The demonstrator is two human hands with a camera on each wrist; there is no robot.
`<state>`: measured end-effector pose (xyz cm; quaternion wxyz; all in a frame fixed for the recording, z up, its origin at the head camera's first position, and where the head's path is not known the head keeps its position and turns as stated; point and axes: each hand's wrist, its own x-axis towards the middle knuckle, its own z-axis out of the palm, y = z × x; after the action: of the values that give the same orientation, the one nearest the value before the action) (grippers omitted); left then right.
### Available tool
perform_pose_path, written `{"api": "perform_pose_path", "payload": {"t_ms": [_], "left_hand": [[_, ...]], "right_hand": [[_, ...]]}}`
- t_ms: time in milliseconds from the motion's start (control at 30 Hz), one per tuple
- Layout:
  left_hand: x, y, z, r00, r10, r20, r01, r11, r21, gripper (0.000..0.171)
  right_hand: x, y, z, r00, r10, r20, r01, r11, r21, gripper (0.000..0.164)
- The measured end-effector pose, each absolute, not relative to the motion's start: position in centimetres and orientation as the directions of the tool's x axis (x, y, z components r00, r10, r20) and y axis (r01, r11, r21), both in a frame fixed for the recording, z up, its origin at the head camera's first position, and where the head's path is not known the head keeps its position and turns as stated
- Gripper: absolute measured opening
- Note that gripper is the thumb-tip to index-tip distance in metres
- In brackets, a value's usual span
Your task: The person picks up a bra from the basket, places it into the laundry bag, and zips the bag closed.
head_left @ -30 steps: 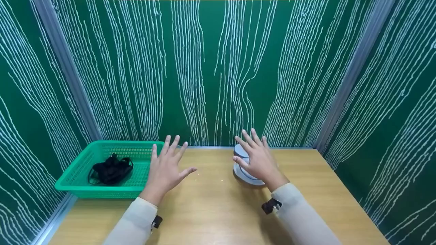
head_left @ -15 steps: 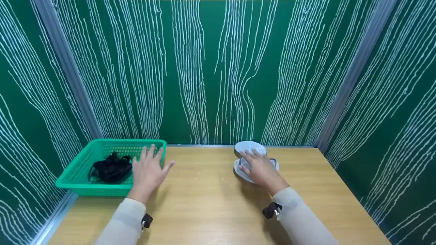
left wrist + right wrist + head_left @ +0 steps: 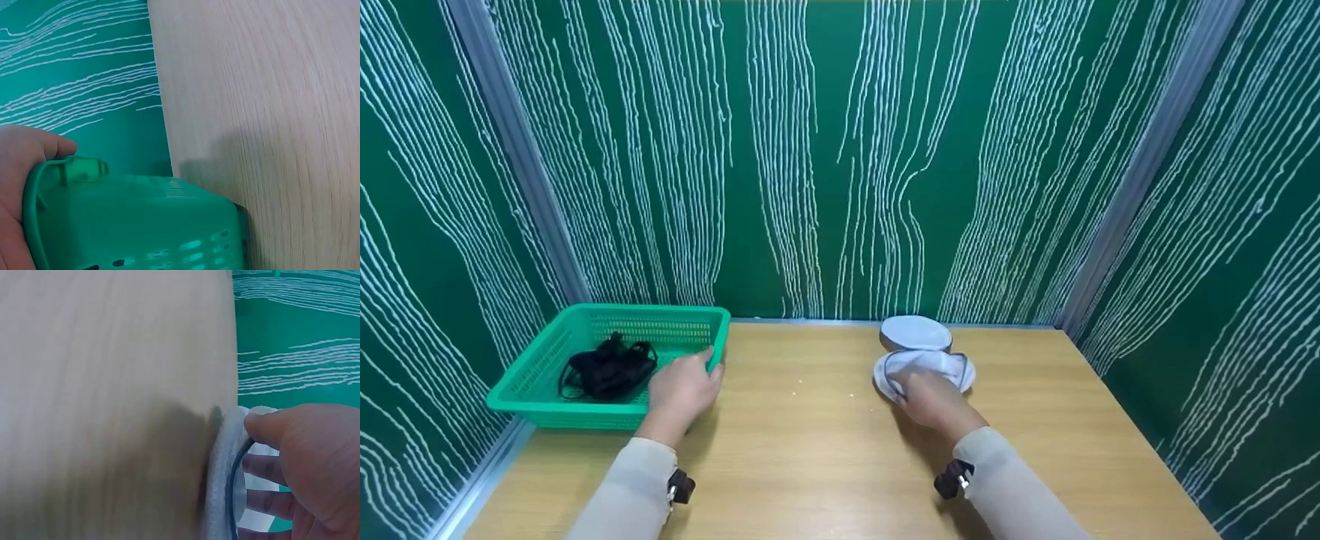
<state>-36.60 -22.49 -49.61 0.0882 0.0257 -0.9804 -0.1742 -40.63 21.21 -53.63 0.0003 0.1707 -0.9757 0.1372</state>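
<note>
My left hand [image 3: 684, 386] grips the right-hand part of a green plastic basket [image 3: 577, 417]. In the left wrist view, the fingers lie over its rim [image 3: 35, 208]. A crumpled black item with straps [image 3: 611, 367] lies inside; its kind is unclear. On the right, my right hand [image 3: 934, 401] is at the nearer of two whitish slippers [image 3: 937, 362] with dark piping. In the right wrist view, the thumb [image 3: 264, 424] lies at the slipper's piped edge and the fingers reach in past it, partly hidden. Behind it lies the other slipper [image 3: 915, 332].
A wooden table [image 3: 810, 465] bears everything. Green panels [image 3: 840, 150] with white wavy lines stand at the back and both sides, joined by grey metal posts [image 3: 1140, 165]. A few tiny pale specks [image 3: 851, 395] lie mid-table.
My left hand has moved left and down from above the table onto the basket's rim, its fingers now curled. My right hand has lowered onto the nearer slipper, its spread fingers now bent.
</note>
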Motion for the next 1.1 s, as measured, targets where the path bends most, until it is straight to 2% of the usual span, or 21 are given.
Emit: {"api": "perform_pose_path", "payload": {"t_ms": [167, 400, 833, 933, 1100], "left_hand": [[-36.8, -22.6, -49.7, -0.982, -0.086, 0.166, -0.02, 0.931, 0.365, 0.053], [-36.8, -22.6, -49.8, -0.984, -0.101, 0.148, -0.038, 0.925, 0.378, 0.054], [-36.7, -22.6, -49.9, -0.985, -0.108, 0.133, -0.047, 0.917, 0.396, 0.055], [-36.7, -22.6, -49.9, -0.986, -0.112, 0.125, -0.052, 0.913, 0.405, 0.056], [-36.9, -22.7, -49.8, -0.987, -0.114, 0.114, -0.056, 0.906, 0.419, 0.057]], "right_hand": [[-40.4, 20.5, -54.2, -0.935, -0.353, 0.033, -0.351, 0.911, -0.214, 0.037], [-39.9, 19.4, -54.3, -0.932, -0.361, 0.014, -0.354, 0.903, -0.243, 0.034], [-38.6, 17.2, -54.3, -0.891, -0.455, 0.001, -0.446, 0.873, -0.196, 0.031], [-38.3, 16.7, -54.3, -0.875, -0.484, 0.017, -0.48, 0.86, -0.173, 0.027], [-38.0, 16.1, -54.4, -0.815, -0.571, 0.098, -0.58, 0.805, -0.124, 0.011]]}}
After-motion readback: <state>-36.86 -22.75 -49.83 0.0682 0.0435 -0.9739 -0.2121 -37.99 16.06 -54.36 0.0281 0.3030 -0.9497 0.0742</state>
